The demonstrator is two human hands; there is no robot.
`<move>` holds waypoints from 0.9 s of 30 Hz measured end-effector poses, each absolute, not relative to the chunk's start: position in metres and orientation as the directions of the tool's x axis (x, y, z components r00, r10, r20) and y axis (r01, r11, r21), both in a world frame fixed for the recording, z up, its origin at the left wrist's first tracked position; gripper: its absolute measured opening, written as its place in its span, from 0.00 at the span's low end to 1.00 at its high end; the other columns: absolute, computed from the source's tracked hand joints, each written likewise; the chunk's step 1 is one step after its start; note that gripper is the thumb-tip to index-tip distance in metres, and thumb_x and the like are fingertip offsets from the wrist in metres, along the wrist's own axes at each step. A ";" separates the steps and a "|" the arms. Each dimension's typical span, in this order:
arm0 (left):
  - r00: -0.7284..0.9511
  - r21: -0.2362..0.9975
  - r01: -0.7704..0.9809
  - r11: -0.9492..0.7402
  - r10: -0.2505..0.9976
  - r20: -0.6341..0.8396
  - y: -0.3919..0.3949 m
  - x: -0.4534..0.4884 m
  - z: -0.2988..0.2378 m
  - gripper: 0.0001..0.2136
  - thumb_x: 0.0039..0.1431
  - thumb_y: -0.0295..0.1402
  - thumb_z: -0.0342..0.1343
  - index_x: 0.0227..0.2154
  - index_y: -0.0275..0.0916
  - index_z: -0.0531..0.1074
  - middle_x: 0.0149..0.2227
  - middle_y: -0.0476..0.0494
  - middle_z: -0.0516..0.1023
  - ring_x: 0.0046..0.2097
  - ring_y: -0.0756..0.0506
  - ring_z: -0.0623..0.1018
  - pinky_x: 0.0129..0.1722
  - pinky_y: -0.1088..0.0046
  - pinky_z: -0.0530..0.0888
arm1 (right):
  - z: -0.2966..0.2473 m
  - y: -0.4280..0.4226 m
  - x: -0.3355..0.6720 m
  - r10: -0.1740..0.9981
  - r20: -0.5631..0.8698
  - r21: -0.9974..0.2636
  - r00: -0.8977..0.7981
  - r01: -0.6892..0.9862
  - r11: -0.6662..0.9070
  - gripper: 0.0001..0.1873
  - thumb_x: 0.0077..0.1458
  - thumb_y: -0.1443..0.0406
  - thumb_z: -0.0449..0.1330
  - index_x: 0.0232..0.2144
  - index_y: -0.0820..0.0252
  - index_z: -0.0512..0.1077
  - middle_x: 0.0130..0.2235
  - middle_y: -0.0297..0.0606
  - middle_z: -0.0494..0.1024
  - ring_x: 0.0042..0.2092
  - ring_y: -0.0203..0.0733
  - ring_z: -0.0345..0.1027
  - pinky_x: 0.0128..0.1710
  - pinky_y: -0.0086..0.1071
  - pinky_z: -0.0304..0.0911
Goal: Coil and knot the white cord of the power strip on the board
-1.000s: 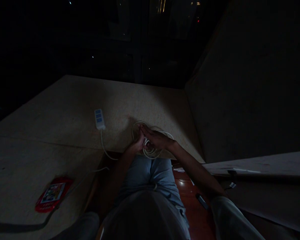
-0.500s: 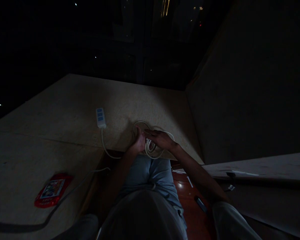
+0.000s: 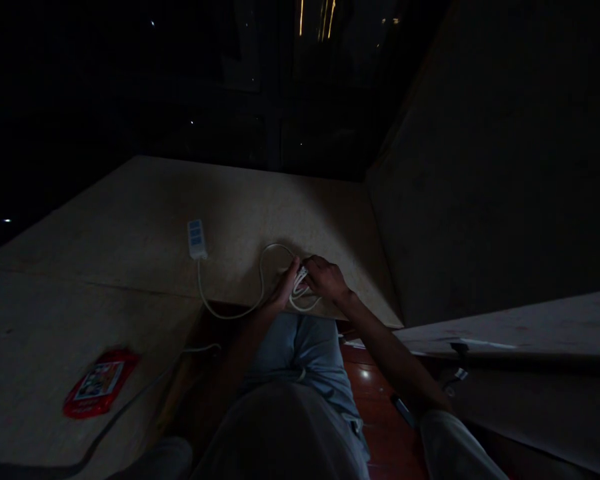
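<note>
In dim light my left hand [image 3: 284, 288] and my right hand [image 3: 325, 277] meet at the near edge of a pale board [image 3: 145, 213]. Between them they hold a small coil of white cable [image 3: 300, 287]. A loose loop of the same cable [image 3: 263, 270] arcs over the board to the left and runs on to a white power strip [image 3: 197, 239] with blue sockets, which lies flat on the board. My right fingers are curled over the coil; my left fingers press against its other side.
A red flat packet [image 3: 100, 384] lies on a lower board at the left, with a dark cord [image 3: 130, 407] running past it. Upright boards [image 3: 480, 200] close the right side. A small dark object [image 3: 403, 410] lies on the reddish floor [image 3: 375, 400] by my legs.
The wide loops around my hands have shrunk into a tighter coil. A long loop now trails left toward the power strip. Both hands shifted slightly away from me.
</note>
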State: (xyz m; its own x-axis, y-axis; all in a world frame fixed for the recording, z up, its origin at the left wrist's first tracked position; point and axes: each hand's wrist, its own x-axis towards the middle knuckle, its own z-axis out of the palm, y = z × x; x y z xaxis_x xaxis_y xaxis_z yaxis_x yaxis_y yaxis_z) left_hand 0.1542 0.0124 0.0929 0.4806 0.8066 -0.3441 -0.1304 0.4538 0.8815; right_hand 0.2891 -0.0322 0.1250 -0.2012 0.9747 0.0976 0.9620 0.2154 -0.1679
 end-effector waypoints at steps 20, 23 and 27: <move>0.116 0.919 -0.343 0.195 0.980 -0.164 -0.034 0.191 0.040 0.21 0.41 0.40 0.71 0.39 0.37 0.76 0.40 0.40 0.81 0.45 0.41 0.80 0.49 0.64 0.73 | 0.076 -0.050 0.301 0.667 -0.040 -0.997 0.744 0.017 -0.079 0.16 0.46 0.56 0.61 0.34 0.61 0.71 0.27 0.32 0.76 0.28 0.38 0.67 0.28 0.29 0.62; 0.104 0.911 -0.340 0.233 0.972 -0.210 -0.034 0.195 0.039 0.21 0.44 0.43 0.68 0.39 0.36 0.77 0.40 0.39 0.82 0.45 0.40 0.80 0.46 0.66 0.74 | 0.069 -0.055 0.289 0.639 -0.303 -0.925 0.706 -0.380 -0.019 0.15 0.42 0.58 0.63 0.32 0.61 0.71 0.26 0.32 0.76 0.28 0.38 0.69 0.28 0.29 0.64; 0.167 0.912 -0.334 0.240 0.967 -0.193 -0.036 0.196 0.038 0.20 0.43 0.43 0.68 0.37 0.36 0.79 0.39 0.39 0.83 0.43 0.42 0.81 0.43 0.69 0.74 | 0.064 -0.064 0.271 0.648 -0.514 -0.713 0.562 -0.700 0.042 0.14 0.39 0.61 0.64 0.31 0.60 0.71 0.27 0.32 0.78 0.28 0.37 0.71 0.25 0.27 0.64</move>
State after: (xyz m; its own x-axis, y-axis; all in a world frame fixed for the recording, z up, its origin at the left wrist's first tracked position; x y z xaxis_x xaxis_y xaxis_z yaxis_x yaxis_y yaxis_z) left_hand 0.1959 -0.0365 0.0380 0.1667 0.9669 -0.1932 -0.3338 0.2397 0.9116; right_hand 0.2713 -0.0640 0.0643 0.5619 0.6483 -0.5138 -0.7003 0.0423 -0.7125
